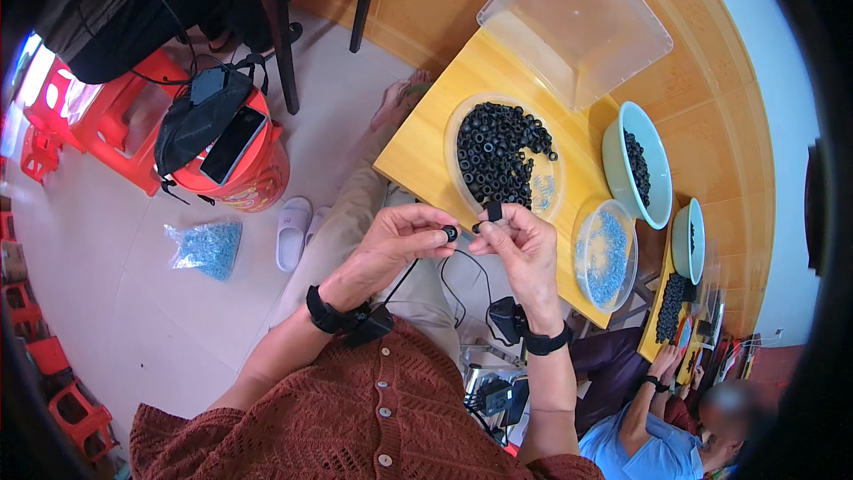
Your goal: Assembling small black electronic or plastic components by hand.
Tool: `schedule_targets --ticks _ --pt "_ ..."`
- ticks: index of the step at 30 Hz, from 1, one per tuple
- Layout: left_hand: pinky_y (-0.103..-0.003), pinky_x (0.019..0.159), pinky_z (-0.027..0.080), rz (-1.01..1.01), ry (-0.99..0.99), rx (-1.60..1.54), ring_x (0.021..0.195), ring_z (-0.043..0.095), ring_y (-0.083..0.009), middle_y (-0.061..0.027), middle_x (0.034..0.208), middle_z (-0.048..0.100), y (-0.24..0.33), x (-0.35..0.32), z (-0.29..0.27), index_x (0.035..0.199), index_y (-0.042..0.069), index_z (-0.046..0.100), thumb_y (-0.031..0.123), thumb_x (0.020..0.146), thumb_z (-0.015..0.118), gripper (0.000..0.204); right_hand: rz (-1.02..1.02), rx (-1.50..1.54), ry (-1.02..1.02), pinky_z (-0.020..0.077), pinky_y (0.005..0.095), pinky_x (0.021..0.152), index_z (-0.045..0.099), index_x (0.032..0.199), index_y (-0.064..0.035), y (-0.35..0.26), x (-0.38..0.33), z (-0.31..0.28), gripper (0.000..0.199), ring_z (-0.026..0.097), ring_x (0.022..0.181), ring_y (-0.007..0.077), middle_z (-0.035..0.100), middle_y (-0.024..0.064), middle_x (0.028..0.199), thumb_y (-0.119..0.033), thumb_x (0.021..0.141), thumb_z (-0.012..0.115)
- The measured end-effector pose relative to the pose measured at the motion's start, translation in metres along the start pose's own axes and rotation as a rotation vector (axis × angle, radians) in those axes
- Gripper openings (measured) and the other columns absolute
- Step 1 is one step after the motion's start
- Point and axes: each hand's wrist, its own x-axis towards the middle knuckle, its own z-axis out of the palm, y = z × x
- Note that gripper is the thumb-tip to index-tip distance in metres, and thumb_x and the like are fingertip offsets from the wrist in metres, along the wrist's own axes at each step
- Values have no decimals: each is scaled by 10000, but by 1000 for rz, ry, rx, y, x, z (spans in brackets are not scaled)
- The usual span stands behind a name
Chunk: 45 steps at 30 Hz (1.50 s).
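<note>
Tiled floor [178, 329] takes up the left of the room, with red stools [133, 138] and a red bucket [258, 182] that has a phone [233, 144] on top. Bag of blue bits [211, 249] lying down there too.

Next over is the left hand [404, 236], thumb and finger pinched around a black ring [450, 233], right about at the surface's [426, 138] near edge from this view. Just beside it, the right hand [526, 244] has its fingers pinched on a small dark piece [477, 227]. Can't tell if the black strip [494, 211] by the forefinger is worn or held.

Loads more rings sit in a round tray [538, 164] toward the surface's left edge, plus a few blue bits. Blue pieces fill a clear dish [630, 274] by the near right corner, and a pale teal bowl [659, 180] with black pieces is at the far right corner.

Main risk imo: parts this tiny could slip out if the pinch loosens, and then they'd drop to the floor. A bumped elbow might also tip that dish, being so close to the edge.
</note>
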Motion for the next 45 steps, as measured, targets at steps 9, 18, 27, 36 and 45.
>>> schedule_targets --ticks 9,18,27,36,45 --pt "-242 766 514 42 11 21 854 615 -138 -66 985 618 -2 -2 3 1007 2 598 18 816 603 192 -272 -364 70 488 248 551 589 884 46 -8 -11 25 99 630 650 157 597 98 749 40 785 587" --pt "-245 747 515 134 31 123 837 632 -172 -92 930 635 -7 -3 0 977 -22 599 2 800 615 179 -417 -733 64 452 334 542 588 846 41 -12 -12 34 109 569 612 303 562 153 726 47 737 597" --pt "-271 769 511 192 75 190 815 624 -156 -104 912 645 -15 -3 2 963 -34 603 -11 788 626 179 -322 -695 101 452 339 544 592 820 43 -9 -13 35 103 576 609 305 564 156 716 66 724 565" --pt "-253 758 505 384 231 407 820 601 -144 -111 902 613 -27 -2 15 881 -49 634 -103 763 600 134 -280 -774 161 441 355 542 574 785 33 -4 -9 38 90 575 611 319 563 164 708 61 702 553" --pt "-218 720 487 490 303 425 805 593 -126 -94 893 611 -31 1 12 877 -45 630 -103 758 603 135 -299 -668 161 473 353 570 540 896 6 12 -1 42 186 596 659 344 582 174 731 81 726 533"
